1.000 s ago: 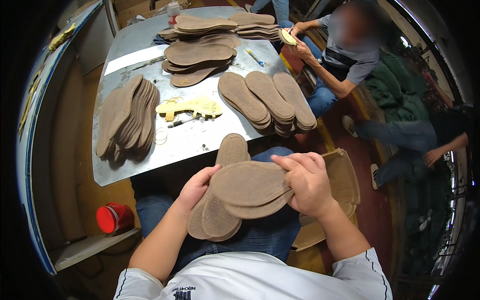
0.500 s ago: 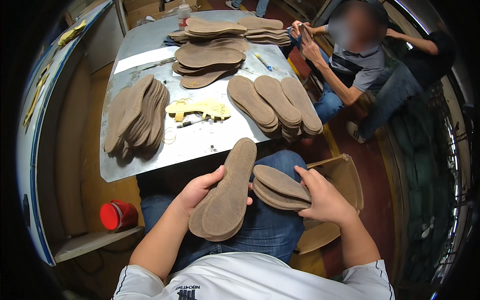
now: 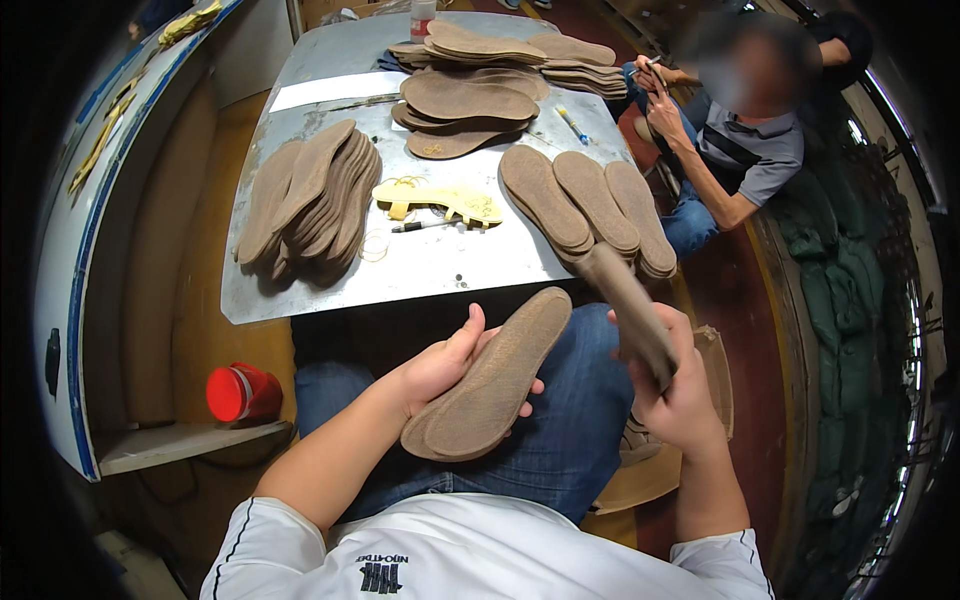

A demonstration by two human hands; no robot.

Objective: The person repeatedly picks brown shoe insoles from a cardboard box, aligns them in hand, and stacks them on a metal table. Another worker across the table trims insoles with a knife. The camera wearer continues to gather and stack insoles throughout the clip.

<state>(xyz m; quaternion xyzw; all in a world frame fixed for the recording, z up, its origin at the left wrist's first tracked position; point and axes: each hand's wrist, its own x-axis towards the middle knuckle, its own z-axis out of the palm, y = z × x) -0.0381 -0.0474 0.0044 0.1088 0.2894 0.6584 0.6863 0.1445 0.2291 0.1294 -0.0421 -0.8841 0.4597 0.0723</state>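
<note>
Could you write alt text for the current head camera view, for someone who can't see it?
A person's left hand holds brown insoles above their lap, while the right hand grips one or more others, blurred. Beyond, a gray table holds insole stacks and a yellow sole-shaped piece; a co-worker sits to its right.

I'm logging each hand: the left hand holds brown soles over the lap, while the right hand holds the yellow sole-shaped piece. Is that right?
Not quite: the head view shows the right hand holding brown soles, blurred; the yellow sole-shaped piece lies on the table. The left hand does hold brown soles over the lap.
</note>
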